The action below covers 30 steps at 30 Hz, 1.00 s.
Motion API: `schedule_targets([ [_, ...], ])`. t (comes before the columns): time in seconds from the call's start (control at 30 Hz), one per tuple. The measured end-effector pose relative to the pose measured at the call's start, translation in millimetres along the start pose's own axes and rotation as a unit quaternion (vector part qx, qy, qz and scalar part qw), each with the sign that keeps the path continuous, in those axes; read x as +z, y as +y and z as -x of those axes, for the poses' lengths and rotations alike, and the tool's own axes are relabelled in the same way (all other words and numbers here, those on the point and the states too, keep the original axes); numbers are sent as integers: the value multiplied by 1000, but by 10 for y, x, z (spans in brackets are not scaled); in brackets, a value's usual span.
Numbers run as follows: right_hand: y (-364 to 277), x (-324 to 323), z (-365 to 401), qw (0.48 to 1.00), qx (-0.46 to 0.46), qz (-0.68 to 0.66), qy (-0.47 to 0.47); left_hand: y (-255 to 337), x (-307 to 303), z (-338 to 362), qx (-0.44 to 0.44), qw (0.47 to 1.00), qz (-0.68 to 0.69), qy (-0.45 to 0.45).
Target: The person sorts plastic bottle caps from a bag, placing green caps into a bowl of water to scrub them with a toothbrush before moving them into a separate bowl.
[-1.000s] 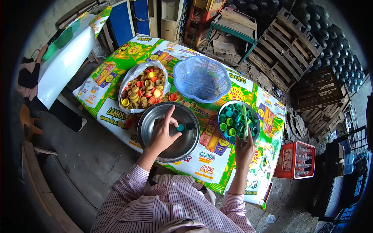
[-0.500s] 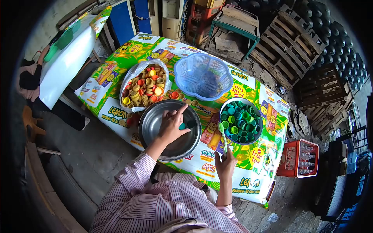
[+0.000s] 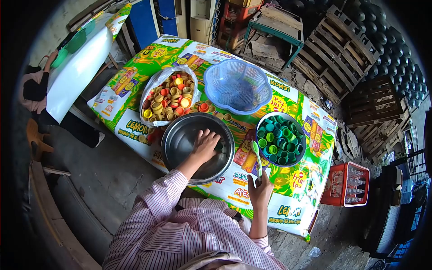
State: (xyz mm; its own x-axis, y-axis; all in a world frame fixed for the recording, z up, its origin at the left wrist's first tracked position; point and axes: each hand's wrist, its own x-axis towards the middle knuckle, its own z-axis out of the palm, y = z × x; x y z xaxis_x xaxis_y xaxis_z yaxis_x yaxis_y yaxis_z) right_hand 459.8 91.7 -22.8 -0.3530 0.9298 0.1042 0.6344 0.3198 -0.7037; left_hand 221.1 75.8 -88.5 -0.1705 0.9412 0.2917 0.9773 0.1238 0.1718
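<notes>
My left hand (image 3: 206,146) reaches into a steel bowl (image 3: 173,150) holding what looks like water. Its fingers are bent and spread over a dark green bottle cap (image 3: 219,146) that is partly hidden beside the hand. No grip on the cap can be seen. My right hand (image 3: 260,191) is closed around the handle of a green and white toothbrush (image 3: 257,155), bristle end pointing away from me. Just right of the brush stands a bowl (image 3: 304,150) full of green bottle caps (image 3: 280,138).
Behind the steel bowl are a white bag (image 3: 150,96) of yellow, orange and red caps (image 3: 171,96) and a blue plastic basket (image 3: 236,85). A printed plastic sheet (image 3: 279,193) covers the table. A red crate (image 3: 344,184) of bottles stands at right; another person (image 3: 38,90) is at far left.
My left hand has moved right and lowered over the green cap, its pointing fingers now bent downward. My right hand keeps the toothbrush in nearly the same place.
</notes>
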Motion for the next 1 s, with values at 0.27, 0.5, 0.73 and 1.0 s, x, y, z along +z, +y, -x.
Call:
schedule_targets([
  [0.27, -59, 41, -5, 1000, -4, 7, -9, -106, -405, -35, -83, 991, 107, -14],
  [0.5, -121, 106, -10, 999, -29, 6, -18, -344, -456, 108, -233, 779, 581, -40],
  [0.73, -165, 117, -2, 998, -38, -23, -39, -419, -714, 263, -118, 846, 519, -28],
  [1.0, -232, 95, -1, 997, -50, -31, -55, -328, -927, 366, -96, 916, 389, -9],
])
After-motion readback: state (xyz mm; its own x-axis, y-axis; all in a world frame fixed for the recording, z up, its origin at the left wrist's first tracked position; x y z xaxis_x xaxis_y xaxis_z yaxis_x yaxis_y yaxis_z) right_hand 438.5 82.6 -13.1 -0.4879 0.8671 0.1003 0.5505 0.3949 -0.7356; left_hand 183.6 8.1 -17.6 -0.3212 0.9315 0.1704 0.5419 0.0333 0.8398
